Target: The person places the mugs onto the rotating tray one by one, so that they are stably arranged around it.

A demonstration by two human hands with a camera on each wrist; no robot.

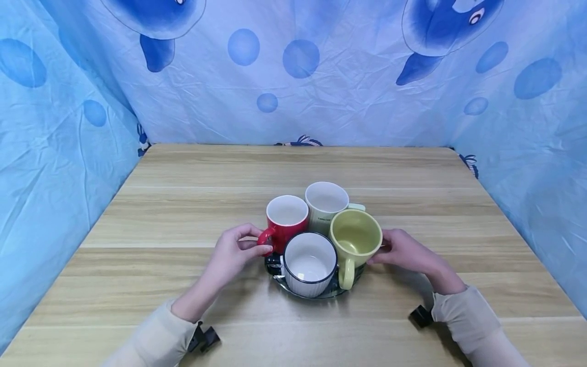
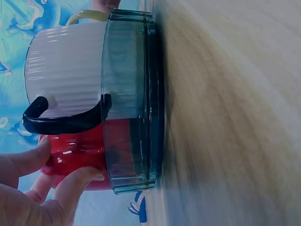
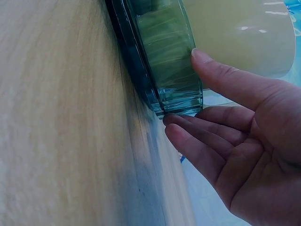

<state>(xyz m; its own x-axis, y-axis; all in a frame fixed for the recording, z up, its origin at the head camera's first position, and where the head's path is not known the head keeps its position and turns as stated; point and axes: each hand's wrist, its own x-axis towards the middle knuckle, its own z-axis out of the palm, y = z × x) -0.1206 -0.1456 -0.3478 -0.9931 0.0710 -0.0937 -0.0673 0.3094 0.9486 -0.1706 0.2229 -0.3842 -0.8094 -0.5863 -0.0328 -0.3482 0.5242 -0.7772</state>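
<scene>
My left hand (image 1: pixel 233 255) pinches the handle of a red mug (image 1: pixel 293 232), its thumb close to the rim of a clear glass dish (image 2: pixel 129 181). The mug stands in this dish with a white ribbed mug (image 1: pixel 308 285) with black rim and handle, a pale green mug (image 1: pixel 316 216) and a yellow-green mug (image 1: pixel 355 237). My right hand (image 1: pixel 405 251) is at the dish's right side beside the yellow-green mug. In the right wrist view, its thumb touches the dish's rim, and the other fingers extend along the outer wall near the base.
The dish sits on a wood-grain table (image 1: pixel 183 199). Blue curtains (image 1: pixel 339 97) with dolphins and bubbles hang behind and at both sides. Small black devices (image 1: pixel 204 339) are fixed at both wrists, below the pale sleeves (image 1: pixel 472 316).
</scene>
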